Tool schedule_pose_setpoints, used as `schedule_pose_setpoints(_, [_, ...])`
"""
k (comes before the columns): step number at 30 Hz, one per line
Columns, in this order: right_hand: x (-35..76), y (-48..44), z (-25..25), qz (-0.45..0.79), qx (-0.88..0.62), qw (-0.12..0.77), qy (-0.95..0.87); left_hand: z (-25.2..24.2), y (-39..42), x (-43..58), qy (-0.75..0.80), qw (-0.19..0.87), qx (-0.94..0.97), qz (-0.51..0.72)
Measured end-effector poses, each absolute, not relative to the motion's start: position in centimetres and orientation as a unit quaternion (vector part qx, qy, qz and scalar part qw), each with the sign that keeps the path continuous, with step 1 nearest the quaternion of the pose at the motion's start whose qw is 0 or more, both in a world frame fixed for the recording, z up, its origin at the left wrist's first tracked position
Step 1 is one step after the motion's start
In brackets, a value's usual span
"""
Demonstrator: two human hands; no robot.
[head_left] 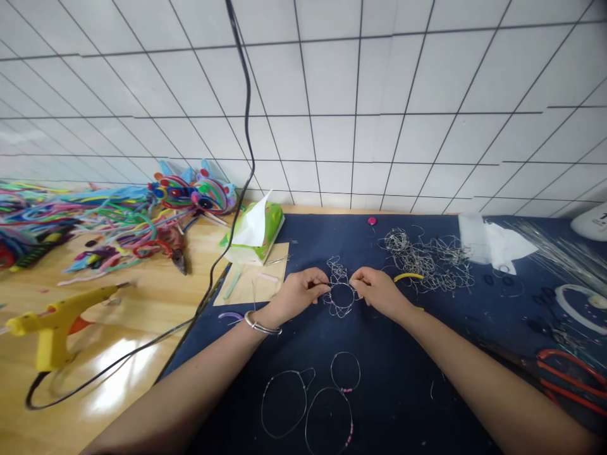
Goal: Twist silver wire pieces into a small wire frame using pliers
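Thin silver wire bent into a ring with loops around it lies between my hands over the dark blue mat. My left hand pinches its left side with thumb and fingers. On the opposite side, my right hand has its fingers closed on the ring's right edge. Nearer to me on the mat are a wire loop, a small wire ring with pink beads and a larger beaded ring. A tangle of wire sits right of my right hand, beside a yellow curved piece.
A green tissue pack stands behind my left hand. A yellow glue gun, its black cable, pliers and colourful pipe cleaners are on the left. Red-handled scissors and a white spool lie right.
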State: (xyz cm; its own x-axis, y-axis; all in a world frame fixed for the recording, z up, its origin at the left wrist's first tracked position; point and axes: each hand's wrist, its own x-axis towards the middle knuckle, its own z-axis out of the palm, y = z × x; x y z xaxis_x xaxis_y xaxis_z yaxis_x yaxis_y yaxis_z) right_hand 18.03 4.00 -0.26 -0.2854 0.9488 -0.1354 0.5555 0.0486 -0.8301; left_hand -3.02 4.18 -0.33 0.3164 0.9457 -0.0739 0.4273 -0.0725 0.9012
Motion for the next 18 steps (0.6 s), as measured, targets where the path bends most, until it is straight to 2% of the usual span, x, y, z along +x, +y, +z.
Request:
schedule_pose_setpoints(12, [18.4,3.8,0.5,0.451,-0.548,0.236,-0.664,0.3,4.1,-3.4,0.502,0.328,0.766,0.231])
schedule_pose_setpoints(15, [18.3,3.7,0.5,0.418,-0.567,0.224,-0.674,0.7,4.0,-3.5,0.504,0.308,0.778,0.214])
schedule_pose_setpoints(18, [18.2,3.1,1.0,0.373,-0.574,0.175,-0.708,0.8,4.0,-3.6,0.498,0.300,0.782,0.224])
